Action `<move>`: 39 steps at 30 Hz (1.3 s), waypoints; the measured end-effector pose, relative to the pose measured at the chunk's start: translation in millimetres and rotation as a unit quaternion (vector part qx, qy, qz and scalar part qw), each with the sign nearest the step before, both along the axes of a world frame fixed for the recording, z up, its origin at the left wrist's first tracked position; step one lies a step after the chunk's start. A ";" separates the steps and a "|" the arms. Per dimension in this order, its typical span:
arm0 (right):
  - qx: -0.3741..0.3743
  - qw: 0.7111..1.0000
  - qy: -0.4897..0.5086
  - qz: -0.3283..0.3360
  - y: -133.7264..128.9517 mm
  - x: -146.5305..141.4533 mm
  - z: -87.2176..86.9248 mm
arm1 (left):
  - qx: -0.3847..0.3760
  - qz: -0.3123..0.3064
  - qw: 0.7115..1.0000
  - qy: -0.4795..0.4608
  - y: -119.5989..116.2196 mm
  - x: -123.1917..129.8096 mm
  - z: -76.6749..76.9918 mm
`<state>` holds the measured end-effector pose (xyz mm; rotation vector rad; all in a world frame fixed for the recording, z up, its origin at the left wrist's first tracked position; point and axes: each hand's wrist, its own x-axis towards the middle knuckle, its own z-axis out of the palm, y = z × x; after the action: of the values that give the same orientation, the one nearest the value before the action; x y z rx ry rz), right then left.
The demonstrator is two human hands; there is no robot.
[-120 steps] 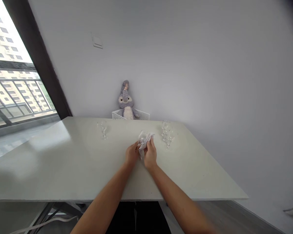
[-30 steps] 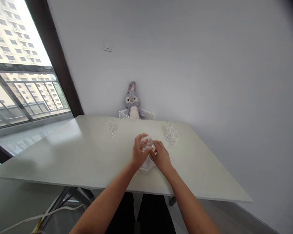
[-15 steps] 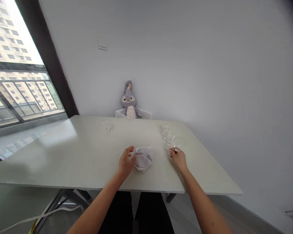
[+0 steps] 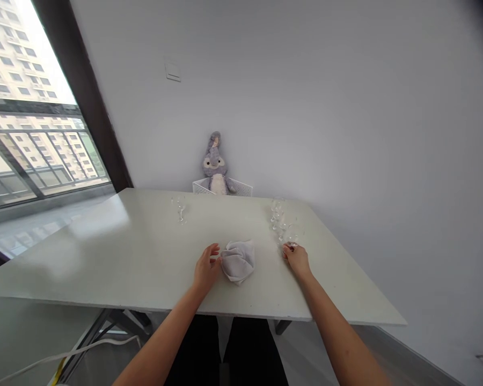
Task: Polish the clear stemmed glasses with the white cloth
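A clear stemmed glass (image 4: 292, 233) stands upright at right of centre in the frame, its lower part pinched in the curled fingers of the right hand (image 4: 297, 257); from here I can't tell whether its foot touches the bench (image 4: 145, 262). Just behind it, a little farther up the frame, two similar glasses (image 4: 277, 208) stand close together, their outlines overlapping so much that they are hard to separate. Near the middle of the frame a crumpled pale cloth (image 4: 239, 262) lies on the bench. The left hand (image 4: 206, 266) is just left of it, fingers loosely bent and parted, thumb so near the cloth's edge that I can't say whether they touch. Another glass (image 4: 181, 208) stands alone, well apart, left of centre. Past the bench's far edge, a grey plush toy (image 4: 217, 174) sits in a white basket (image 4: 242, 189) against the wall (image 4: 306, 107). A window (image 4: 28, 145) fills the upper left, and a white cable (image 4: 76, 351) hangs at lower left.
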<state>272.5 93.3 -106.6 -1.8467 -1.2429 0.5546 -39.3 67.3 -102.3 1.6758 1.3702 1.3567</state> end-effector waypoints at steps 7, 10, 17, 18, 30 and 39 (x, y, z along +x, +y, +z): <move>0.046 0.995 -0.064 -0.060 -34.2 -1.9 10.8 | -0.023 0.004 0.992 -0.120 -4.4 0.8 3.4; 0.061 0.994 -0.085 -0.035 -51.1 -14.7 16.7 | -0.056 0.021 0.975 -0.212 -1.6 -0.8 9.6; -0.057 0.971 -0.106 0.204 -28.7 -69.0 36.0 | -0.189 0.124 0.780 -0.584 66.7 -40.9 44.5; -0.065 0.968 -0.118 0.214 -19.8 -75.8 36.9 | -0.191 0.123 0.766 -0.601 80.9 -48.4 49.4; -0.043 0.956 -0.024 0.289 41.2 -113.7 16.0 | -0.152 0.064 0.702 -0.693 161.7 -83.6 69.5; 0.065 0.873 0.443 0.193 31.7 -114.3 21.5 | -0.155 -0.032 0.725 -0.670 138.0 -49.1 69.4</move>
<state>158.2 125.1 -85.1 -0.9821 -0.9451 1.3190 -88.4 205.3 -32.9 0.1948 0.5353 1.5805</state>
